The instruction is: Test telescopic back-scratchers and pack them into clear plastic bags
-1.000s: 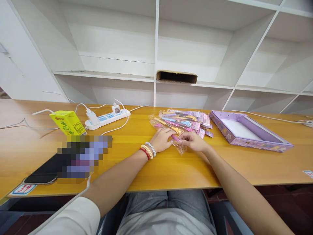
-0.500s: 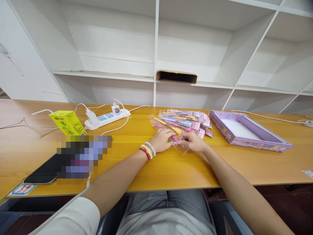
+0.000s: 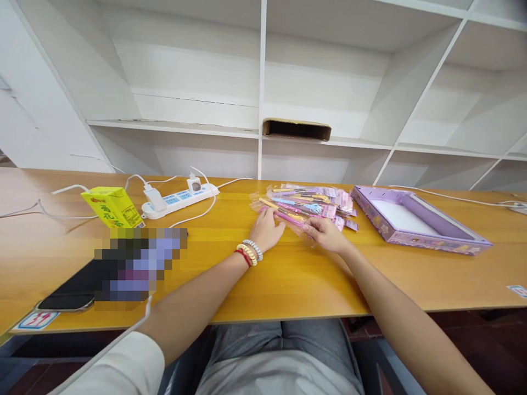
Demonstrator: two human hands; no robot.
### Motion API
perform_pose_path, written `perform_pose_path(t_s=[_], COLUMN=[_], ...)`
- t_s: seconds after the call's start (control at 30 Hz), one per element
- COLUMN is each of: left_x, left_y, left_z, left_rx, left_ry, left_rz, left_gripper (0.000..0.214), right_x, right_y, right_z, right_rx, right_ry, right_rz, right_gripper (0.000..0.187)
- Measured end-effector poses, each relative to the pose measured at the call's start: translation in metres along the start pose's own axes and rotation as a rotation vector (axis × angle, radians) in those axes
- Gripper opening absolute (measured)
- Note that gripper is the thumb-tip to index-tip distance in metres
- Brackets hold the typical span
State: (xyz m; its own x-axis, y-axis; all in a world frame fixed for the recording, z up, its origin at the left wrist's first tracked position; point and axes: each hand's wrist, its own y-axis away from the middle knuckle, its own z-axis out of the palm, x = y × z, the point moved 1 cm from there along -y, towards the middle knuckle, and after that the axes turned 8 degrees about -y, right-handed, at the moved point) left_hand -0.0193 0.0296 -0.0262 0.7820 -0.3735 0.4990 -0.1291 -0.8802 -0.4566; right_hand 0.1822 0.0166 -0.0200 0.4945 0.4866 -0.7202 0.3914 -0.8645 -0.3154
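A pile of clear packets with coloured pens point(image 3: 313, 204) lies on the wooden table point(image 3: 288, 274) ahead of me. My left hand point(image 3: 267, 230), with bead bracelets on its wrist, rests on the near left end of a packet holding a pink pen point(image 3: 290, 218), fingers bent over it. My right hand point(image 3: 327, 233) pinches the same packet's near right end. The packet lies against the front of the pile.
A purple box lid point(image 3: 415, 225) lies open-side up at the right. At the left stand a yellow drink carton point(image 3: 112, 206), a white power strip point(image 3: 179, 198) with plugs and cables, and a black phone point(image 3: 68, 291). White shelves point(image 3: 263, 82) rise behind the table.
Both hands have moved forward, away from me, carrying the pink pen packet from the bare table up against the pile.
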Motion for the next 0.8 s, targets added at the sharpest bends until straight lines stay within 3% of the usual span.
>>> perform_pose_path(t_s=[0.1,0.27,0.37,0.47,0.63,0.8], left_x=[0.001,0.000,-0.001,-0.002,0.000,0.005], left_y=[0.000,0.000,-0.001,-0.002,0.000,0.003], left_z=[-0.002,0.000,0.006,0.012,0.014,0.009], left_rx=[-0.047,-0.222,-0.330,-0.387,-0.516,-0.556], left_ry=[-0.013,0.039,0.260,0.518,0.975,1.132], left_rz=[-0.090,-0.114,-0.116,-0.211,-0.356,-0.313], left_gripper=[0.020,0.045,0.037,0.027,0.030,0.039], right_x=[0.001,0.000,-0.001,-0.002,-0.008,-0.012], right_y=[0.000,0.001,0.001,0.001,0.001,0.002], right_z=[0.000,0.001,0.001,0.002,0.000,-0.002], right_rx=[0.014,0.009,-0.028,-0.064,-0.065,-0.063], right_ry=[-0.052,-0.112,-0.139,-0.163,-0.147,-0.175], right_rz=[0.003,0.013,-0.013,-0.044,-0.097,-0.166], right_gripper=[0.037,0.039,0.037,0.033,0.026,0.023])
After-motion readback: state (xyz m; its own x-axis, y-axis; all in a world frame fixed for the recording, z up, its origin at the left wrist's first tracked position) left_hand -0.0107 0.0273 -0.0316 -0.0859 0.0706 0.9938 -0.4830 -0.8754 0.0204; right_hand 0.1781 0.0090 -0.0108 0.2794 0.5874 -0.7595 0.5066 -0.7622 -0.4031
